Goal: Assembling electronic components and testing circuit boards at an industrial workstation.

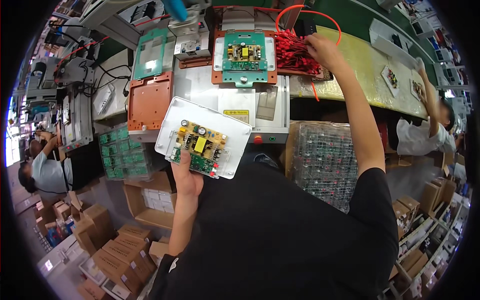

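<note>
My left hand (188, 172) grips the lower edge of a white plastic housing (170, 112), its thumb lying over the edge. Inside the housing sits a circuit board (200, 143) with a yellow transformer, capacitors and a green strip; small red parts show at its lower right corner. Stretched out far to the right, my right hand (322, 50) has its fingers curled at the edge of a pile of red wire leads (292, 52). The fingertips press together among the leads. A second board (245, 51) in a white housing lies in a green and orange fixture (243, 78) ahead.
An orange tray (149, 104) and a green plate (150, 55) lie left of the fixture. Stacked clear trays of boards (325, 160) stand at right, more green boards (122, 152) at left. An orange hose (330, 17) loops behind the leads. Co-workers sit at both sides.
</note>
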`<state>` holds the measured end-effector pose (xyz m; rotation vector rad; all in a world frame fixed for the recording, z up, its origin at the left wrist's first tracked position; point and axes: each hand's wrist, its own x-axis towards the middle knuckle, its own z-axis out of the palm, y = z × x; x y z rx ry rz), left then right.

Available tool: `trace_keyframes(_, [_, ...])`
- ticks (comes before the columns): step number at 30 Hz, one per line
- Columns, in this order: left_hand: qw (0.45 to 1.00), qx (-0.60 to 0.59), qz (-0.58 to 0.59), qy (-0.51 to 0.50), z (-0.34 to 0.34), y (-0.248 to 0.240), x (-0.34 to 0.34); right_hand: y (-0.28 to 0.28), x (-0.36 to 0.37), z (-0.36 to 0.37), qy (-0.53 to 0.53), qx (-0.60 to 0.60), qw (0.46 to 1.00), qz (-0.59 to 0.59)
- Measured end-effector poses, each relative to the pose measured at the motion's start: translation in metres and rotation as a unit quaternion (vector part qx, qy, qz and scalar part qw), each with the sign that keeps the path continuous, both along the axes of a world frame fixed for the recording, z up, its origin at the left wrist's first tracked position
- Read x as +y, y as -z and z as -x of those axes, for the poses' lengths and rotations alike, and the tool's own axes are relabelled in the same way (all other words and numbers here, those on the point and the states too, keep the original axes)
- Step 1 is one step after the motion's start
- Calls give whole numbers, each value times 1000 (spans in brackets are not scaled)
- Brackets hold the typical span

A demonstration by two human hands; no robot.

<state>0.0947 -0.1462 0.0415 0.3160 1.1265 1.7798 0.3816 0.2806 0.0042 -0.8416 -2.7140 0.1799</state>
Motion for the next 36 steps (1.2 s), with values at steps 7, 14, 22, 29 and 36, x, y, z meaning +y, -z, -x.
trace_keyframes(7, [1000, 1, -12, -7, 27, 9, 2, -32, -28, 35, 40, 289, 956, -22])
trace_keyframes(14, [998, 11, -43, 38, 21, -1, 42, -79, -136, 53, 137, 276, 912, 272])
trace_keyframes(22, [988, 106, -103, 39, 4, -25, 66, -142, -233, 91, 49, 253, 911, 323])
trace_keyframes(29, [976, 173, -133, 11, 7, -29, 59, -134, -241, 105, 54, 277, 903, 326])
trace_keyframes(36, [957, 265, -119, 28, 18, -36, 53, -136, -244, 117, 18, 264, 952, 153])
